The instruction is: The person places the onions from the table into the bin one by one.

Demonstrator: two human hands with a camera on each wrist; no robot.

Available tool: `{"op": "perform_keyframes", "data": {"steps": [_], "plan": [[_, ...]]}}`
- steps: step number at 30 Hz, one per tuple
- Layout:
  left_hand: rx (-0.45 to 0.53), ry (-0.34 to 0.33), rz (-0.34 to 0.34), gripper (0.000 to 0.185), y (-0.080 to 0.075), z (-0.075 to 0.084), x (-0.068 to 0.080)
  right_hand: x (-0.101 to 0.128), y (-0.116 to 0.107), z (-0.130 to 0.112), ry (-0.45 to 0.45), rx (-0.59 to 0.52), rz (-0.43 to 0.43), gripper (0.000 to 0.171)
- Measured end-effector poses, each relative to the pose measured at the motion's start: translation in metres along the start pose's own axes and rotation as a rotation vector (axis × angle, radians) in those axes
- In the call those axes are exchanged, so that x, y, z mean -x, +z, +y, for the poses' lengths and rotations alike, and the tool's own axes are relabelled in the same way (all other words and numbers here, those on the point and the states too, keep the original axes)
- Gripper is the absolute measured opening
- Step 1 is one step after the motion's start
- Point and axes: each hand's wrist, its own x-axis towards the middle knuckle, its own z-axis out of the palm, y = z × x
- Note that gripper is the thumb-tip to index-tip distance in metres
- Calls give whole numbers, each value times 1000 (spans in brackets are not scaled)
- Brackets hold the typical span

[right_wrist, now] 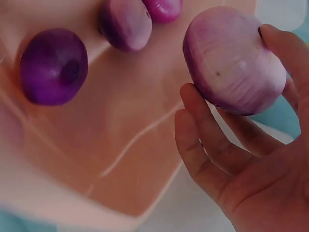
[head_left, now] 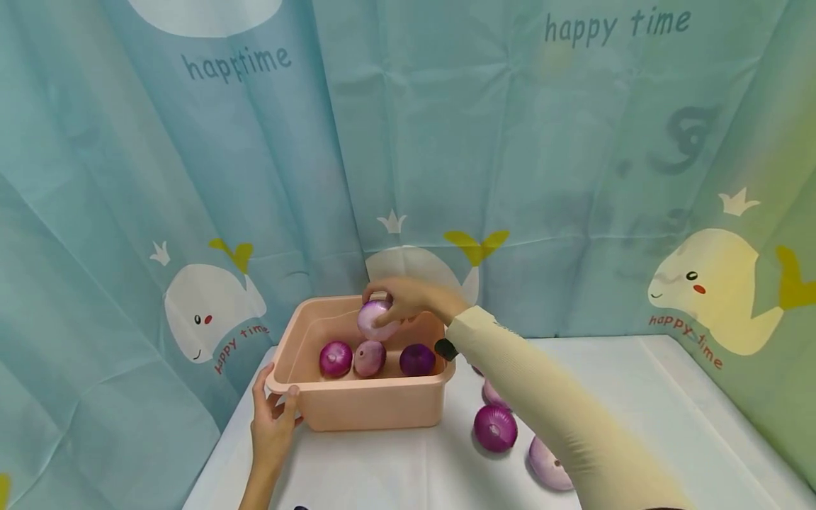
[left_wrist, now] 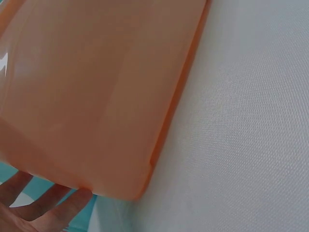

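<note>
Onions, head view: three loose on the counter (head_left: 637, 397), partly behind the right sleeve (head_left: 542, 404). Nearest is a pale onion (head_left: 547, 467), then a purple onion (head_left: 494, 428), then a pale one half hidden (head_left: 492, 393). A further dark sliver beyond the sleeve is too hidden to name.

One pink plastic tub (head_left: 372, 407) stands on the counter's near left part. Three onions lie in it along the near wall: magenta onion (head_left: 335, 358), pale pink onion (head_left: 369, 358), dark purple onion (head_left: 417, 359).

Left hand (head_left: 273, 418): grip curled on the tub's near left corner, thumb over the rim, fingers on the outer wall. The left wrist view shows only the tub's outer wall (left_wrist: 96, 96), white cloth and fingertips (left_wrist: 53, 203) below the base; no onions there.

Right hand (head_left: 401, 297): grip closed round a fourth, pale peeled onion (head_left: 376, 319), held above the tub's far side, clear of the three inside. The right wrist view shows what the head view hides: fingers (right_wrist: 207, 135) cupping the onion (right_wrist: 234, 58) from beneath, and the tub floor (right_wrist: 135, 145) below.

Behind, a teal curtain (head_left: 446, 142) printed with whales.
</note>
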Motion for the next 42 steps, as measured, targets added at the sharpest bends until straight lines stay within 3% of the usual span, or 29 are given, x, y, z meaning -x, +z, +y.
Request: {"op": "perform_keyframes", "data": {"steps": [6, 13, 22, 29, 38, 42], "plan": [[5, 8, -1, 67, 1, 1, 1, -9, 14, 3, 48, -63, -72, 39], [-4, 24, 2, 67, 2, 1, 0, -10, 20, 5, 0, -99, -88, 34], [-20, 16, 8, 67, 2, 1, 1, -5, 25, 2, 16, -155, -74, 39], [-16, 17, 13, 67, 2, 1, 1, 5, 29, -6, 216, -295, -6, 56], [-10, 37, 16, 66, 1, 0, 0, 9, 26, -9, 224, -302, -20, 62], [-17, 33, 11, 67, 0, 0, 0, 12, 21, -6, 174, -179, -9, 62]]}}
